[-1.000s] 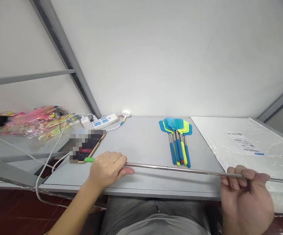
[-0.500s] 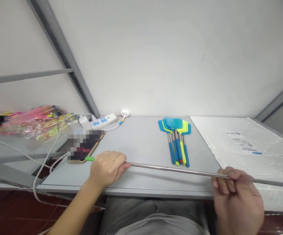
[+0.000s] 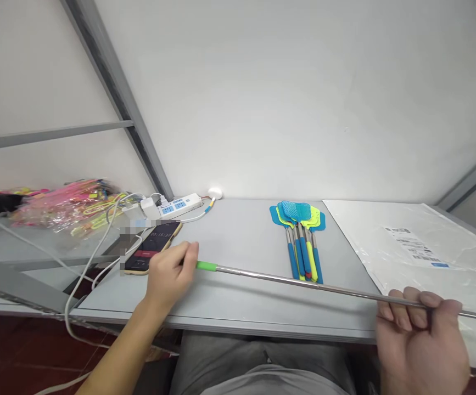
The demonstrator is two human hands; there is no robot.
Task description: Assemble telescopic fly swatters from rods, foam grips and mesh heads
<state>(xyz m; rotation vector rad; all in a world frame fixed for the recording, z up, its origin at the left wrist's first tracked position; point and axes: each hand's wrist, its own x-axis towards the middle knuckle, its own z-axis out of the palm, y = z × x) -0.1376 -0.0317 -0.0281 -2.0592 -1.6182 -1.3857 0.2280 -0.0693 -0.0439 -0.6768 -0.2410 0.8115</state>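
A thin telescopic metal rod (image 3: 270, 277) with a green handle (image 3: 207, 266) stretches across the front of the table, sloping down to the right. My left hand (image 3: 171, 272) is closed round the handle's left end, so only part of the green shows. Farther right, my right hand (image 3: 423, 323), palm up, grips the rod between thumb and fingers. The rod's far end runs out of view at the right. Behind it lies a pile of fly swatters (image 3: 299, 236) with blue and yellow-green heads and handles.
A phone (image 3: 155, 244) lies to the left, near a white power strip (image 3: 180, 206) with plugs and cables. Bagged colourful items (image 3: 73, 203) sit at far left. On the right is a white plastic mailer (image 3: 365, 227) with a label. Grey metal posts (image 3: 118, 93) frame the table.
My left hand has shifted from the rod beside the handle back to the handle's end, exposing green to its right. The rod and my right hand have moved rightward. The view has shifted slightly.
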